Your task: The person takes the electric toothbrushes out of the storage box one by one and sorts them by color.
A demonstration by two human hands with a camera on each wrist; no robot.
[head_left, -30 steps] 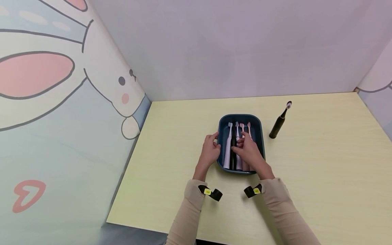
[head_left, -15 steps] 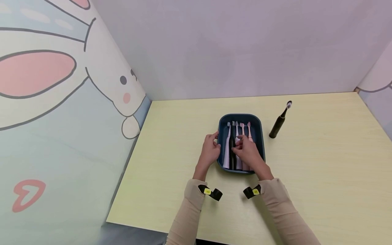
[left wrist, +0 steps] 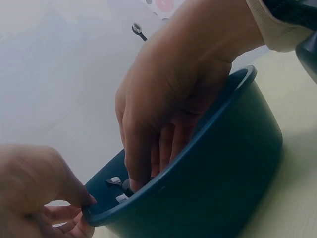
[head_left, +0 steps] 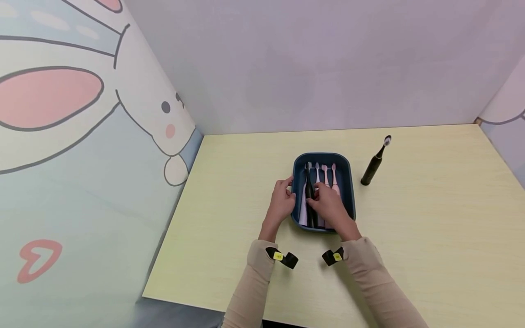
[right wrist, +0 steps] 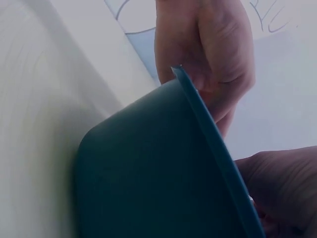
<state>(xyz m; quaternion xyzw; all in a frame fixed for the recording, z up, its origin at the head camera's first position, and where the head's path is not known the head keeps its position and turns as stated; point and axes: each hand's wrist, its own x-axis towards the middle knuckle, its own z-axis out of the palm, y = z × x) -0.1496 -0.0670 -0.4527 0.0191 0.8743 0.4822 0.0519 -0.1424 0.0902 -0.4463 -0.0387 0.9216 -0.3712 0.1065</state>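
Note:
A dark blue plastic bin (head_left: 350, 182) holds several electric toothbrushes laid side by side. My left hand (head_left: 281, 200) pinches the bin's left rim between thumb and fingers. Reaching down inside the bin, my right hand (head_left: 328, 202) grips a black electric toothbrush (head_left: 308, 182) by its handle. That black toothbrush partly overlaps a white toothbrush (head_left: 303, 212) at the left side. Right of it lie a pale lilac toothbrush (head_left: 317, 172) and two pink ones, including the rightmost pink toothbrush (head_left: 334, 175); my right hand hides part of their handles.
Another black electric toothbrush (head_left: 372, 168) stands upright on the pale wooden table (head_left: 430, 205), right of the bin. Behind the table rises a plain wall (head_left: 328, 68), and a cartoon-painted wall (head_left: 82, 182) borders the left side.
My right hand has shifted slightly left inside the bin, moving the black toothbrush left across the white one. My left hand has stayed at the rim.

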